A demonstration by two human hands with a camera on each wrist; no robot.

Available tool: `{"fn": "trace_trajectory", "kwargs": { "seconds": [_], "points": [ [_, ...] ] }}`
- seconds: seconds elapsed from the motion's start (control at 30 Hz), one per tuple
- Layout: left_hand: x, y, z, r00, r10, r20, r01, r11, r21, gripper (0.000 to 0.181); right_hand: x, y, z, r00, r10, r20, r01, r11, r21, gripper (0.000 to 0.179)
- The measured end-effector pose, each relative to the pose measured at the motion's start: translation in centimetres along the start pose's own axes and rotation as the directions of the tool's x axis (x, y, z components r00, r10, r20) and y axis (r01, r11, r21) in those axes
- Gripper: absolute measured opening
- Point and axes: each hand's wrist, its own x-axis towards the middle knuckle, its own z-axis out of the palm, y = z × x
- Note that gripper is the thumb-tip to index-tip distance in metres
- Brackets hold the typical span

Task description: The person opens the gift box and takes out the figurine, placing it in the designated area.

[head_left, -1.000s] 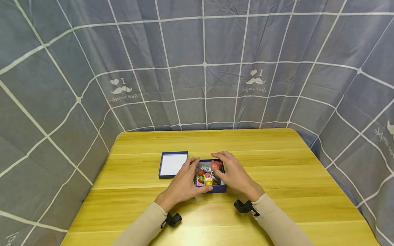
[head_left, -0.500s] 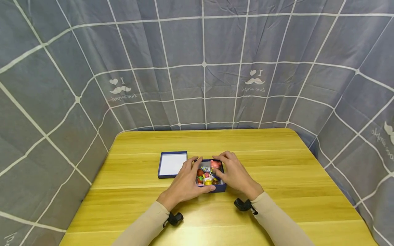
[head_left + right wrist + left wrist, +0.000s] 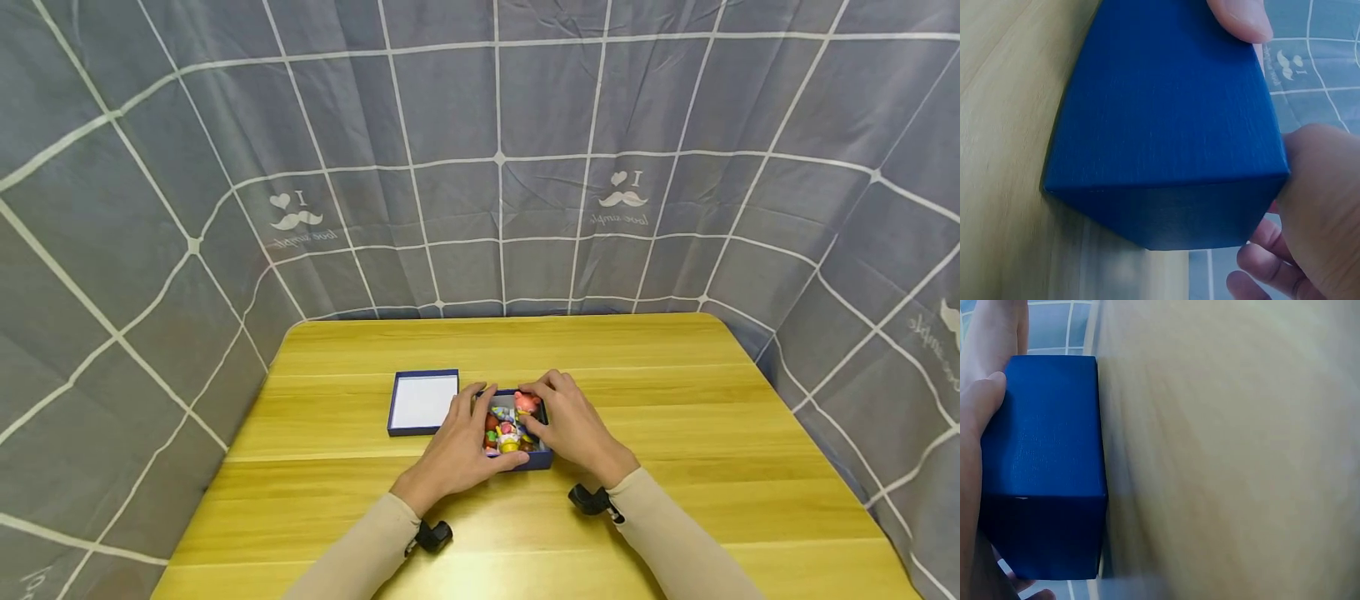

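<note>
A small dark-blue box (image 3: pixel 536 461) sits on the table, filled with several colourful toy figurines (image 3: pixel 508 437). My left hand (image 3: pixel 457 450) holds its left side, thumb along the front wall and fingers at the back left. In the left wrist view that thumb touches the top edge of the box (image 3: pixel 1047 431). Over the back right corner, my right hand (image 3: pixel 570 427) pinches a pink animal figurine (image 3: pixel 527 402) between thumb and fingers. Blue walls of the box (image 3: pixel 1166 125) fill much of the right wrist view; the figurine is hidden there.
A blue lid (image 3: pixel 423 402) with a white inside lies upturned left of the box, close to my left hand. The wooden table (image 3: pixel 675 400) extends around them. A grey curtain (image 3: pixel 540 200) with white grid lines hangs behind and at both sides.
The pink figurine has turned slightly and shows lighter. My left hand has shifted a little to the right along the box. My right hand stays nearly in place.
</note>
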Motion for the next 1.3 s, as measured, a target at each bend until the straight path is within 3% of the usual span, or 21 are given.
{"fn": "trace_trajectory", "kwargs": {
  "seconds": [0.27, 0.67, 1.0, 1.3],
  "points": [
    [0.2, 0.28, 0.05, 1.0, 0.014, -0.012, -0.014, 1.0, 0.022, 0.124, 0.0, 0.07, 0.14, 0.998, -0.031, -0.061, 0.029, 0.999, -0.032, 0.04],
    [0.09, 0.09, 0.47, 1.0, 0.018, -0.014, -0.017, 1.0, 0.008, 0.123, -0.16, -0.2, -0.08, 1.0, -0.01, -0.013, 0.009, 0.999, -0.046, 0.043],
    [0.2, 0.2, 0.04, 1.0, 0.021, -0.02, -0.021, 1.0, 0.009, 0.122, 0.19, -0.47, -0.2, 0.997, -0.045, -0.061, 0.04, 0.996, -0.078, 0.037],
    [-0.14, 0.13, 0.12, 1.0, 0.004, 0.008, -0.004, 1.0, -0.003, 0.123, -0.06, -0.73, 0.22, 0.998, -0.009, -0.057, 0.007, 0.999, -0.036, 0.031]
  ]
}}
